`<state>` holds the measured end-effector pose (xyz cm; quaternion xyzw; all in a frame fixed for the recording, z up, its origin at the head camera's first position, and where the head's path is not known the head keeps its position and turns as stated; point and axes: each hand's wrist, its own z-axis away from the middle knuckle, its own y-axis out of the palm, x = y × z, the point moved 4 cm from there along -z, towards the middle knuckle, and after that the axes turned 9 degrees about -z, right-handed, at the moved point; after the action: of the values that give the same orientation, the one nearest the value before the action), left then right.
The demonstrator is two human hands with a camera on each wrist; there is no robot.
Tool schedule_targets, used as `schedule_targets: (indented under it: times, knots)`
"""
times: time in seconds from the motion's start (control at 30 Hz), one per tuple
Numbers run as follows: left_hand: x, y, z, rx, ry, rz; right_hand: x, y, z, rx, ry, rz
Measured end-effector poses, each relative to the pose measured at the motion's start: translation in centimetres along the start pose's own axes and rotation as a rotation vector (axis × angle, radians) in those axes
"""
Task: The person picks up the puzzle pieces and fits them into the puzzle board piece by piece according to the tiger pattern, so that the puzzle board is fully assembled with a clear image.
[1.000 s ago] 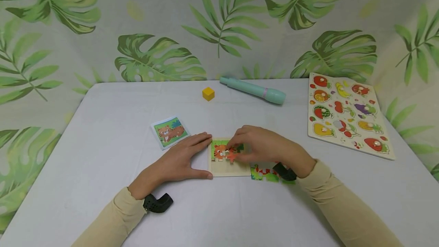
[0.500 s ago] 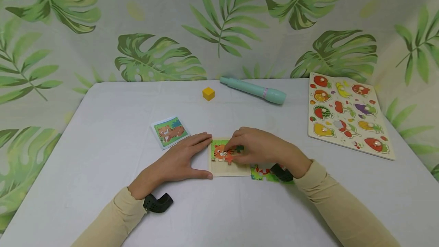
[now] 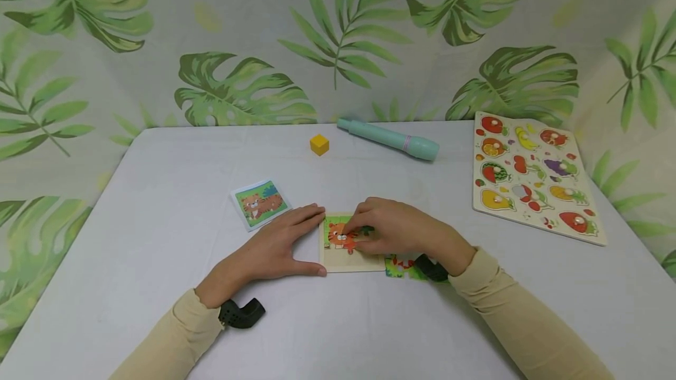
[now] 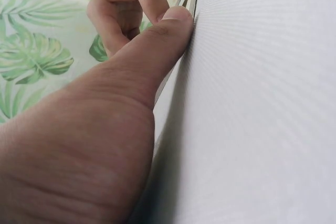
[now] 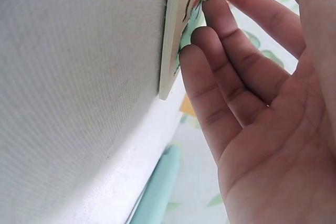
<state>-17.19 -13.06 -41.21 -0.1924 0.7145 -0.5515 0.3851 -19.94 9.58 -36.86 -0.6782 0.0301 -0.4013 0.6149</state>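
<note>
A small wooden jigsaw tray (image 3: 340,264) lies flat on the table, its upper part filled with pieces of an orange tiger picture (image 3: 335,232). My left hand (image 3: 269,251) rests along the tray's left edge with fingers straight and thumb (image 4: 176,22) at the near corner. Over the tray, my right hand (image 3: 396,226) pinches an orange puzzle piece (image 3: 350,246) between thumb and fingers, right beside the tiger's face. Its other fingers (image 5: 202,72) lie close to the tray's surface in the right wrist view. Several loose puzzle pieces (image 3: 396,267) sit at the tray's right, partly under my right wrist.
A tiger picture card (image 3: 260,204) lies beyond my left hand. Farther back are a yellow cube (image 3: 319,145) and a mint-green tube-shaped object (image 3: 388,138). A fruit peg puzzle board (image 3: 538,177) lies at the right. Leafy cloth (image 3: 338,40) hangs behind the table.
My right hand has shifted slightly left with the orange piece, bringing it lower and closer against the tiger's face. My left hand has stayed at the tray's edge.
</note>
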Motion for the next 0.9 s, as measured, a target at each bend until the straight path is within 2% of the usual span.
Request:
schedule_targets:
  times: [0.9]
  knots:
    - [-0.10,-0.18,0.09,0.001,-0.002,0.016,0.04,0.15,0.28,-0.018,-0.036,0.021]
